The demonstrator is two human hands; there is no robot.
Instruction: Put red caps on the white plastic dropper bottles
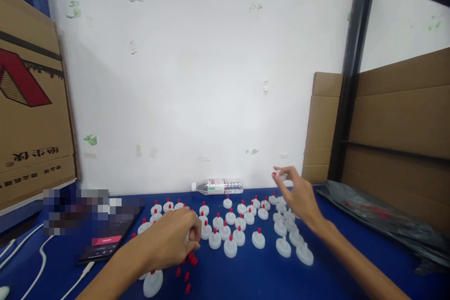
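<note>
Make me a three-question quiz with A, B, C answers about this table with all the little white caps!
1. Where does the clear water bottle lie?
A. On its side by the wall, behind the caps
B. Upright at the table's front edge
C. Inside the cardboard box

2. What colour are the small tips on the white caps?
A. Green
B. Red
C. Yellow

3. What is the right hand doing?
A. Lying flat on the phone
B. Gripping the bottle
C. Raised over the caps with a small white piece at its fingertips

Answers: 1 A, the bottle lies sideways on the blue table against the wall. 2 B, each cap has a red tip, and loose red tips lie near the left hand. 3 C, the hand is lifted above the right-hand rows, pinching something white.
</note>
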